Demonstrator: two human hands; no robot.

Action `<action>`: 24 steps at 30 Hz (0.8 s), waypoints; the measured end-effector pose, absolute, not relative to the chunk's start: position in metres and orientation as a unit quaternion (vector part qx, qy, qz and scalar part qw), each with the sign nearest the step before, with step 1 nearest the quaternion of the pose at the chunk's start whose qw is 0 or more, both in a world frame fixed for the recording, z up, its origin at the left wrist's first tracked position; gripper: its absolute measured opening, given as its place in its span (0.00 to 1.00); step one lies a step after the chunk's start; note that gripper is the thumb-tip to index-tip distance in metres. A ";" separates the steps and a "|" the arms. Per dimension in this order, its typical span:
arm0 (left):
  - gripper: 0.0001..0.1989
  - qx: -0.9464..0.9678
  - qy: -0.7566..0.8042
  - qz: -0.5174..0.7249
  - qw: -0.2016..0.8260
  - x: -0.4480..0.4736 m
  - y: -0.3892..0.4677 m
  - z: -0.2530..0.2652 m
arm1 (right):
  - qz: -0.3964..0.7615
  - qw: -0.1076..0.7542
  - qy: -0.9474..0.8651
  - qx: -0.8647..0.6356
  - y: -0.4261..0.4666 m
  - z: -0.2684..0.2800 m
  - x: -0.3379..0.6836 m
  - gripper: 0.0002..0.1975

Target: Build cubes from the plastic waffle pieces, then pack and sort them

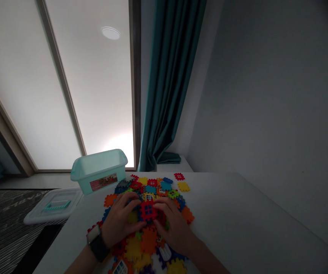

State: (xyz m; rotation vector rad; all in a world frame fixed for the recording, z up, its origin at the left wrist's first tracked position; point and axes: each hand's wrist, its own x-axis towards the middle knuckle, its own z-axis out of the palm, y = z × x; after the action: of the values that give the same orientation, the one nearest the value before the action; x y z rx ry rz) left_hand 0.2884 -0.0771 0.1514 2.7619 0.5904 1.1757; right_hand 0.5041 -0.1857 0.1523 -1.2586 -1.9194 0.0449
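Observation:
A red square interlocking block (148,211) with a window-like grid of holes is between my two hands, above a heap of similar pieces. My left hand (120,219), with a dark-banded watch at its wrist, grips the block's left edge with thumb and fingers. From the other side, my right hand (173,224) pinches its right edge. Around and under both hands lie flat notched plastic pieces in several colours, among them an orange piece (149,240) and a yellow piece (133,248). My hands hide part of the heap.
A mint-green plastic tub (101,171) stands at the table's back left. Its clear lid (55,205) with a teal handle lies further left. A red piece (179,176) and a yellow piece (183,186) lie apart at the heap's back right. Behind hangs a teal curtain (169,83).

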 end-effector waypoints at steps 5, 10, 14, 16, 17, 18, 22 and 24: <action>0.20 0.902 0.171 0.396 -0.012 0.288 -0.070 0.144 | -0.017 0.404 -0.767 -0.498 -0.184 0.148 0.503 0.15; 0.20 0.906 0.157 0.392 -0.035 0.289 -0.068 0.144 | -0.041 0.401 -0.772 -0.492 -0.182 0.149 0.504 0.13; 0.19 0.903 0.159 0.397 -0.033 0.290 -0.071 0.146 | -0.038 0.403 -0.770 -0.494 -0.182 0.149 0.504 0.14; 0.19 0.901 0.161 0.403 -0.028 0.291 -0.074 0.147 | -0.034 0.409 -0.763 -0.499 -0.182 0.149 0.503 0.15; 0.19 0.900 0.163 0.404 -0.026 0.291 -0.075 0.148 | -0.033 0.413 -0.759 -0.502 -0.182 0.148 0.502 0.15; 0.19 0.898 0.166 0.406 -0.025 0.292 -0.077 0.149 | -0.032 0.416 -0.755 -0.505 -0.182 0.148 0.502 0.15; 0.19 0.895 0.177 0.409 -0.027 0.293 -0.080 0.151 | -0.025 0.423 -0.750 -0.508 -0.184 0.149 0.501 0.16; 0.19 0.893 0.179 0.412 -0.027 0.294 -0.080 0.150 | -0.019 0.416 -0.756 -0.505 -0.185 0.152 0.502 0.17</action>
State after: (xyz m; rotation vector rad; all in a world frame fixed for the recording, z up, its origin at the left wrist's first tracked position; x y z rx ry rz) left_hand 0.2939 -0.0804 0.1496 2.8558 0.5736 1.3160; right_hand 0.5020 -0.1845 0.1524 -1.2681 -1.8972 -0.0474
